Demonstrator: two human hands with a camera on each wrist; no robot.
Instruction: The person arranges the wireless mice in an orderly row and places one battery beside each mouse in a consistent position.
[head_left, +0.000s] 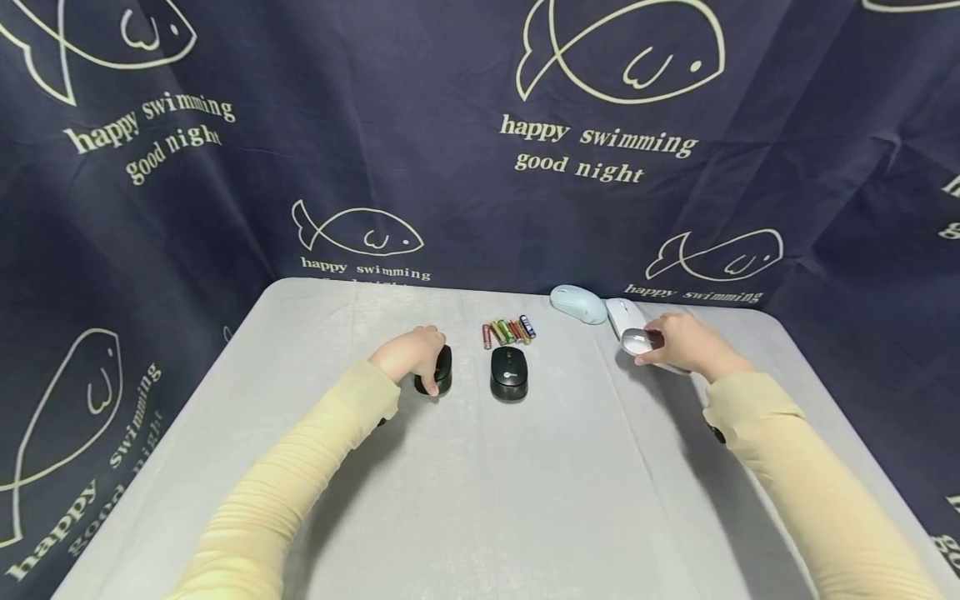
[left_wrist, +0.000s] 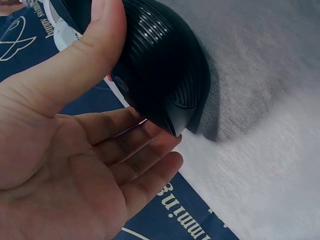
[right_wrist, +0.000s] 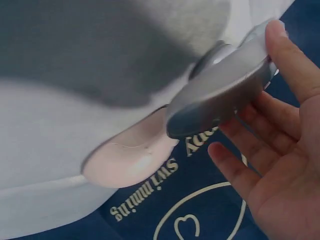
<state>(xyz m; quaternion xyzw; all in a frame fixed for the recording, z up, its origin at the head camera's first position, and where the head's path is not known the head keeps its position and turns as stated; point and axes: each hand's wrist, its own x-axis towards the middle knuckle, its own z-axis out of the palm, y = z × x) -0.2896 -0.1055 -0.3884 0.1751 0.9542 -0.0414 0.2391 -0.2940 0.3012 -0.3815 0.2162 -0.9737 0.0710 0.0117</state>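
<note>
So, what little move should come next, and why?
Perhaps the left hand should ease the ribbed, rounded black computer mouse rightward, toward the oval black mouse with a pale logo. The fingers and thumb already grip it, the two mice look alike in colour and shape, and the second one sits a short way to its right, so only a small slide seems needed.

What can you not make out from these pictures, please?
Head: lettering on the batteries, too small.
Head: part of the held black mouse, covered by the left hand.
Left wrist: one end of that mouse, cut off by the top edge.
Right wrist: one end of the pale mouse, hidden behind the gray mouse.
</note>
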